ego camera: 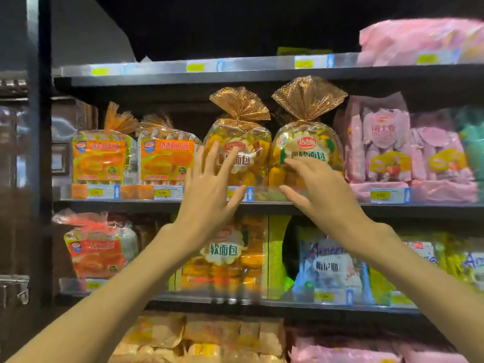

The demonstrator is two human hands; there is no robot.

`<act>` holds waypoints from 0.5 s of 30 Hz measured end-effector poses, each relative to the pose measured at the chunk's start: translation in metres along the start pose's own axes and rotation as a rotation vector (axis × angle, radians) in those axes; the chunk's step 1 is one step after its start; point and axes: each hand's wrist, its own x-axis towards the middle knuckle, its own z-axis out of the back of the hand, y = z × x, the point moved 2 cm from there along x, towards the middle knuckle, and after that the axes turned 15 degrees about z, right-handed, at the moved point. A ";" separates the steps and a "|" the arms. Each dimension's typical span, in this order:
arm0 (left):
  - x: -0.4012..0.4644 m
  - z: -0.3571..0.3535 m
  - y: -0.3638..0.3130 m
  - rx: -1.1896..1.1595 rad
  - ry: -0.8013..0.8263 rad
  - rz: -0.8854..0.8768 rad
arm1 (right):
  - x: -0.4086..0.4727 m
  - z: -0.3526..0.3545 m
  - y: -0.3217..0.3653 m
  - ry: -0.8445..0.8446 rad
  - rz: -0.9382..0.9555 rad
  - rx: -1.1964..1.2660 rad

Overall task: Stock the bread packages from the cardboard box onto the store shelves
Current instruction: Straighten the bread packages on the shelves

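Two yellow bread bags with gold tied tops stand upright side by side on the middle shelf (379, 206): the left bag (251, 158) and the right bag (311, 145). My left hand (209, 189) is spread open with its fingertips against the front of the left bag. My right hand (314, 187) is open too, fingers resting on the lower front of the right bag. Neither hand grips a bag. The cardboard box is out of view.
Orange pie packs (100, 159) sit left of the bags and pink packs (379, 142) to the right. The shelf above (183, 74) hangs close over the gold tops. Lower shelves hold more yellow bread (230, 260) and blue-white packs (332, 268). A dark post (39, 153) stands left.
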 end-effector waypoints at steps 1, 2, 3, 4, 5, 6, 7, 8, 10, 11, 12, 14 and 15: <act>0.015 -0.007 -0.005 0.025 -0.036 -0.016 | 0.008 -0.001 -0.010 -0.050 -0.031 -0.030; 0.030 -0.015 -0.010 0.048 -0.058 -0.027 | 0.015 -0.004 -0.020 -0.081 -0.074 -0.064; 0.044 -0.024 -0.014 0.066 -0.067 -0.028 | 0.021 -0.009 -0.029 -0.086 -0.131 -0.097; 0.056 -0.033 -0.016 0.078 -0.063 -0.016 | 0.025 -0.015 -0.038 -0.067 -0.200 -0.118; 0.066 -0.043 -0.017 0.083 -0.051 0.006 | 0.028 -0.024 -0.046 -0.036 -0.266 -0.121; 0.073 -0.053 -0.015 0.080 -0.034 0.029 | 0.028 -0.034 -0.054 -0.001 -0.325 -0.109; 0.079 -0.062 -0.011 0.072 -0.016 0.049 | 0.028 -0.044 -0.061 0.032 -0.367 -0.096; 0.082 -0.070 -0.006 0.061 -0.004 0.065 | 0.027 -0.054 -0.066 0.058 -0.391 -0.094; 0.084 -0.084 0.006 0.038 -0.016 0.098 | 0.028 -0.071 -0.073 0.067 -0.393 -0.092; 0.083 -0.088 0.011 0.027 -0.033 0.114 | 0.029 -0.076 -0.076 0.057 -0.384 -0.080; 0.083 -0.092 0.015 0.018 -0.047 0.120 | 0.031 -0.080 -0.077 0.049 -0.372 -0.064; 0.080 -0.097 0.017 0.006 -0.065 0.108 | 0.032 -0.083 -0.078 0.033 -0.352 -0.050; 0.079 -0.099 0.015 0.001 -0.069 0.104 | 0.030 -0.082 -0.079 0.018 -0.351 -0.059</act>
